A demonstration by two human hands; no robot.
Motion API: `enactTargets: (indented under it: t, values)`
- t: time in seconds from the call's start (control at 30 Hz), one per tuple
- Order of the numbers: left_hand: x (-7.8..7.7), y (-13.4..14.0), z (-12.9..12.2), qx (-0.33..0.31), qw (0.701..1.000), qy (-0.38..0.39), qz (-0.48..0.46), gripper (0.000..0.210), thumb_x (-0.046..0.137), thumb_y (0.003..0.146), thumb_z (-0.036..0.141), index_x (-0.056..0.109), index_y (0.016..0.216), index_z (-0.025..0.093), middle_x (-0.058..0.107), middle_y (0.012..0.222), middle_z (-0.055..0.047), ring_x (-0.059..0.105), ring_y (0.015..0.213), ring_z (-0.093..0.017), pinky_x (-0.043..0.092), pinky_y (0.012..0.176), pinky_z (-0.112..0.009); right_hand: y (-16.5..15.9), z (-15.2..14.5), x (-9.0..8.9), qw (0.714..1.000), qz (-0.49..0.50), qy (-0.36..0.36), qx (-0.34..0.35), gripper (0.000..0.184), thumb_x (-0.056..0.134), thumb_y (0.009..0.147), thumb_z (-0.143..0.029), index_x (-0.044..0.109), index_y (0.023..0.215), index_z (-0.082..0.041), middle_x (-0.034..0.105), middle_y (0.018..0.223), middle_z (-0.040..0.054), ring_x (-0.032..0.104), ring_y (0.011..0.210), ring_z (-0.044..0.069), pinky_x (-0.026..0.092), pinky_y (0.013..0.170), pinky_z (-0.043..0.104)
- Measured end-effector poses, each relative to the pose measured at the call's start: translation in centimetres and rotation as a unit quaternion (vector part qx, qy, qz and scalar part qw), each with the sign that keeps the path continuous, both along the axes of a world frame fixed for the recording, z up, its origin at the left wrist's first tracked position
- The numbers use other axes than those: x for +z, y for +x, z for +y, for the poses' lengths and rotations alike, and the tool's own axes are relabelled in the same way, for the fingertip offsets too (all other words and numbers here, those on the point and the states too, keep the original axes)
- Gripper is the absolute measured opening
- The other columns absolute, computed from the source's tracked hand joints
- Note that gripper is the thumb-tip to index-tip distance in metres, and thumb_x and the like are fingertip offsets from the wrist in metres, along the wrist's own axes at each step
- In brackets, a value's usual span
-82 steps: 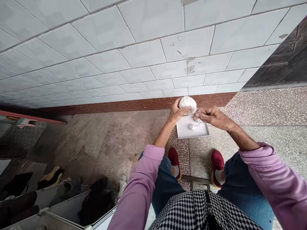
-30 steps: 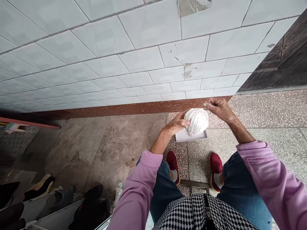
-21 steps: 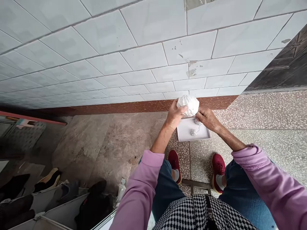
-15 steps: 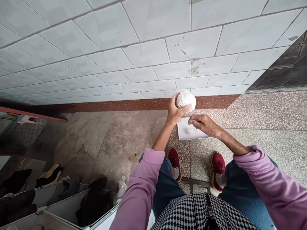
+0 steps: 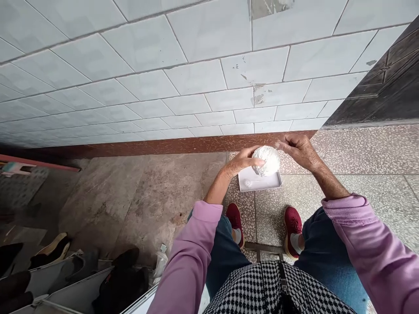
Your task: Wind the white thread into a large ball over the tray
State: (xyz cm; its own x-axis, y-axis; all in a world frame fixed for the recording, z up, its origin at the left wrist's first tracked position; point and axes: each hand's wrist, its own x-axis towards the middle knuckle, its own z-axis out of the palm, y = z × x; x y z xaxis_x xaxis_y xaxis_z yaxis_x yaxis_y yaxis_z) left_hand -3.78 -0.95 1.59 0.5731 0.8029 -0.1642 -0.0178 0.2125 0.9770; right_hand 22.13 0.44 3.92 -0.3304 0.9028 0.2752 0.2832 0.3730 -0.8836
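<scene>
A white ball of yarn is gripped in my left hand, thumb across its front and fingers behind. To its upper right, my right hand has thumb and fingers pinched together close to the ball; the strand between them is too thin to see clearly. Below the ball a shallow white box lid lies on the floor, partly covered by the ball. A small tuft of white yarn rests inside it.
A tiled wall rises in front, with a dark door at the right. Red shoes stand on the speckled floor. Open compartments holding shoes are at the lower left, beside a clear plastic bag.
The ball has moved right and down in my left hand and turned. My right hand has swung from below the ball up to its upper right. The view has shifted slightly.
</scene>
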Motion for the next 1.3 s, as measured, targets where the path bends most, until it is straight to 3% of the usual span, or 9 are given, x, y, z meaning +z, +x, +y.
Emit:
enactTargets:
  t: [0.17, 0.3, 0.43, 0.6, 0.7, 0.93, 1.03, 1.17, 1.3]
  values:
    - [-0.1, 0.3, -1.0, 0.013, 0.991, -0.063, -0.114, 0.078, 0.093, 0.06, 0.069, 0.08, 0.118, 0.018, 0.083, 0.115, -0.015, 0.076, 0.119, -0.039, 0.06, 0.089, -0.042, -0.8, 0.6, -1.0, 0.999, 0.046, -0.023, -0.007, 0.058, 0.079, 0.097, -0.058, 0.044, 0.065, -0.025, 0.037, 0.064, -0.0051, 0.03, 0.063, 0.013, 0.03, 0.06, 0.033]
    - [-0.1, 0.7, -0.6, 0.137, 0.973, -0.055, -0.178, 0.08, 0.093, 0.064, 0.071, 0.076, 0.124, 0.02, 0.08, 0.13, -0.015, 0.071, 0.134, -0.041, 0.062, 0.102, -0.047, -3.0, -0.2, -2.4, 0.997, 0.055, -0.048, -0.006, 0.059, 0.072, 0.1, -0.069, 0.047, 0.068, -0.025, 0.041, 0.063, -0.005, 0.034, 0.061, 0.013, 0.029, 0.059, 0.032]
    - [-0.5, 0.6, 0.5, 0.26, 0.947, -0.029, -0.185, 0.077, 0.096, 0.063, 0.059, 0.071, 0.126, 0.021, 0.078, 0.133, -0.013, 0.07, 0.136, -0.037, 0.061, 0.107, -0.048, -4.9, -1.3, -3.8, 0.999, 0.003, -0.041, 0.02, 0.053, 0.068, 0.1, -0.065, 0.047, 0.072, -0.026, 0.039, 0.064, -0.0057, 0.034, 0.061, 0.013, 0.029, 0.061, 0.033]
    - [-0.1, -0.1, 0.4, 0.21, 0.964, -0.02, -0.16, 0.082, 0.097, 0.061, 0.04, 0.068, 0.137, 0.028, 0.074, 0.142, -0.01, 0.066, 0.142, -0.038, 0.059, 0.112, -0.05, -4.8, -1.0, -4.6, 0.998, -0.045, -0.05, 0.018, 0.038, 0.064, 0.098, -0.048, 0.048, 0.073, -0.026, 0.037, 0.065, -0.0058, 0.034, 0.063, 0.014, 0.028, 0.063, 0.033]
    - [0.4, 0.0, -0.2, 0.191, 0.965, -0.024, -0.177, 0.088, 0.096, 0.062, 0.042, 0.066, 0.144, 0.03, 0.071, 0.149, -0.01, 0.063, 0.146, -0.039, 0.057, 0.116, -0.053, -4.6, -0.7, -4.4, 0.995, -0.078, -0.044, 0.033, 0.028, 0.063, 0.095, -0.036, 0.05, 0.074, -0.025, 0.039, 0.065, -0.0056, 0.036, 0.064, 0.014, 0.028, 0.064, 0.033]
    - [-1.3, 1.6, 0.3, 0.283, 0.956, -0.04, -0.074, 0.086, 0.099, 0.063, 0.072, 0.075, 0.127, 0.019, 0.079, 0.13, -0.016, 0.069, 0.138, -0.042, 0.056, 0.115, -0.053, -4.4, -1.3, -3.9, 0.985, -0.163, -0.046, 0.029, 0.02, 0.059, 0.096, -0.029, 0.051, 0.079, -0.024, 0.051, 0.067, -0.0024, 0.044, 0.064, 0.016, 0.033, 0.069, 0.034]
    - [-1.8, 2.1, 0.6, 0.307, 0.94, -0.075, -0.126, 0.082, 0.093, 0.067, 0.078, 0.078, 0.123, 0.02, 0.081, 0.13, -0.015, 0.067, 0.142, -0.042, 0.059, 0.112, -0.053, -4.7, -1.5, -4.2, 0.982, -0.181, -0.048, 0.027, 0.024, 0.053, 0.104, -0.032, 0.052, 0.081, -0.025, 0.059, 0.073, 0.0017, 0.051, 0.068, 0.019, 0.037, 0.072, 0.034]
    - [-1.6, 2.3, 1.0, 0.346, 0.914, -0.091, -0.193, 0.067, 0.089, 0.078, 0.073, 0.078, 0.12, 0.022, 0.081, 0.137, -0.014, 0.064, 0.15, -0.04, 0.06, 0.115, -0.051, -6.1, -2.5, -4.5, 0.971, -0.231, -0.051, 0.036, 0.024, 0.048, 0.111, -0.03, 0.065, 0.096, -0.022, 0.068, 0.081, 0.0069, 0.059, 0.072, 0.022, 0.04, 0.075, 0.035]
    - [-2.0, 1.9, 1.6, 0.409, 0.893, -0.077, -0.174, 0.064, 0.093, 0.077, 0.062, 0.074, 0.123, 0.022, 0.079, 0.137, -0.013, 0.065, 0.148, -0.037, 0.055, 0.12, -0.051, -7.2, -4.5, -3.7, 0.965, -0.216, -0.056, 0.139, 0.023, 0.052, 0.112, -0.027, 0.071, 0.101, -0.02, 0.072, 0.084, 0.008, 0.063, 0.074, 0.022, 0.042, 0.075, 0.034]
